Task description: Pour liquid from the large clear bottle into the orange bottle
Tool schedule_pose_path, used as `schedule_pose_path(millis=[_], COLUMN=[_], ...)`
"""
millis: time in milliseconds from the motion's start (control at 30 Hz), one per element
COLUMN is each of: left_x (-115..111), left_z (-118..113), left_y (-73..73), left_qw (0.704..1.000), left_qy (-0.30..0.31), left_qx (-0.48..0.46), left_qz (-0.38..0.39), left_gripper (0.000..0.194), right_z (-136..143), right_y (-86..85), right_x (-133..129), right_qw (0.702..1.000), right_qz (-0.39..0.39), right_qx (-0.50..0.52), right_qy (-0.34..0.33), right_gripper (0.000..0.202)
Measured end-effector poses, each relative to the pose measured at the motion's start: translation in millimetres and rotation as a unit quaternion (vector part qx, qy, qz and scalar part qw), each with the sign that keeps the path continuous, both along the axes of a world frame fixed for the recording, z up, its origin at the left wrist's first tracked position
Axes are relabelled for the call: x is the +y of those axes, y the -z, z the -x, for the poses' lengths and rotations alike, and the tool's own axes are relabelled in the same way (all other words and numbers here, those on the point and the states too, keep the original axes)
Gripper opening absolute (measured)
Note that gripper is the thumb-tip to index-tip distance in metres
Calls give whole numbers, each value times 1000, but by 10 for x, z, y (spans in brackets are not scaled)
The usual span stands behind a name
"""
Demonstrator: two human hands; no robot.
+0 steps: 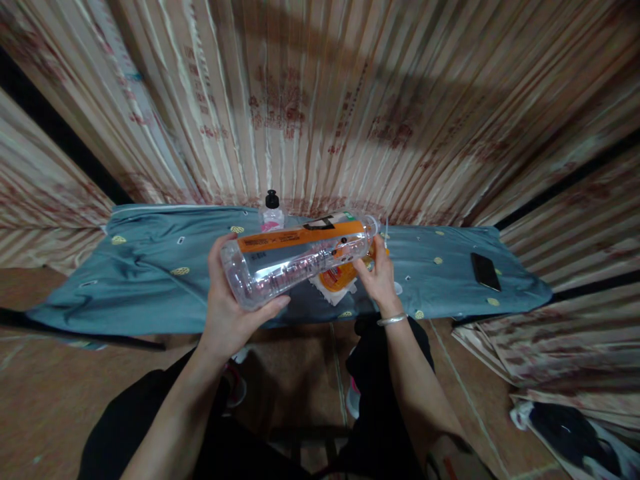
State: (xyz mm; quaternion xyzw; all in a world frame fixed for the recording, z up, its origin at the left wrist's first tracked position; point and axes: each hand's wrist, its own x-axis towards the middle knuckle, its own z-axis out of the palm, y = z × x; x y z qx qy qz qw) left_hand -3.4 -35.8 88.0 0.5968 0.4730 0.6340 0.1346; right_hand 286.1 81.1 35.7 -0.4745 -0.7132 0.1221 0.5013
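A large clear plastic bottle (pixel 300 250) with an orange and grey label is held tilted nearly sideways above the cloth-covered table. My left hand (pixel 230 313) wraps round its base, thumb underneath. At the neck end, my right hand (pixel 377 277), with a silver bangle on the wrist, has its fingers closed near the bottle's mouth. Behind and below the bottle is an orange-labelled pack or bottle (pixel 337 277), partly hidden, on a white tissue-like piece (pixel 334 295). A small clear bottle with a black cap (pixel 271 200) stands upright behind the large bottle.
Blue-green cloth (pixel 145 267) with a pineapple print covers the table. A dark phone (pixel 485 271) lies at its right end. Pleated patterned curtains (pixel 320 120) hang behind and at both sides. Dark bars cross at left and right. A dark bag-like thing (pixel 570 430) sits on the floor at right.
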Motion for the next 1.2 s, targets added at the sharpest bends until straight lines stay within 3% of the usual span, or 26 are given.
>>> schedule_pose_path(millis=[933,1200], left_x=[-14,0], left_z=[2,1], left_y=[3,19], left_qw=[1000,999], left_qy=[-12,-8], left_qx=[9,20], left_qz=[6,-23], left_gripper=[99,100], right_z=[9,-9], right_y=[0,23], right_x=[-5,4], right_qw=[1000,1000], right_qz=[-10,2], right_qx=[0,3], right_qy=[3,-1], right_gripper=[70,71])
